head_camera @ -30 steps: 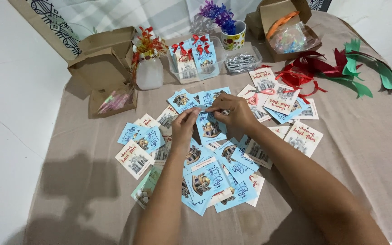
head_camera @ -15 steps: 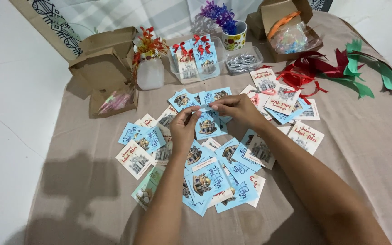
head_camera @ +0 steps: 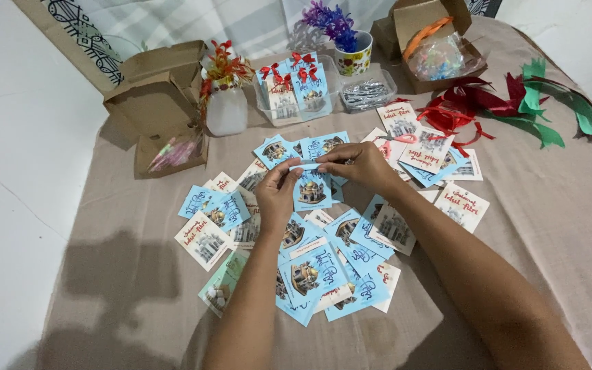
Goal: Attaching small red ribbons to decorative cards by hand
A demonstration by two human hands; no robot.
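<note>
Raised since a second ago: blue card (head_camera: 312, 188), then lying among the pile under both hands, now lifted clear of it and held upright at the middle of the table (head_camera: 104, 226).

Left hand (head_camera: 277, 193): fingertips pinch the card's top left corner. Right hand (head_camera: 359, 166): fingertips pinch the card's top edge from the right; whether something small sits between those fingertips cannot be told.

Loose cards (head_camera: 316, 274): blue and white, spread flat and overlapping around the wrists, from the table's middle toward the near edge. Further white cards (head_camera: 462, 205) lie right of the right forearm.

Far edge, left to right: open cardboard box (head_camera: 155, 103); white bottle (head_camera: 226, 109) with red and yellow decoration; clear tray (head_camera: 329, 75) holding finished cards with red bows (head_camera: 296, 85); small clear tub (head_camera: 368, 94) of silvery bits; cup (head_camera: 355, 58) with purple tinsel; second cardboard box (head_camera: 440, 41) holding a plastic bag.

Far right corner: red and green ribbons (head_camera: 515, 103), loosely heaped.
</note>
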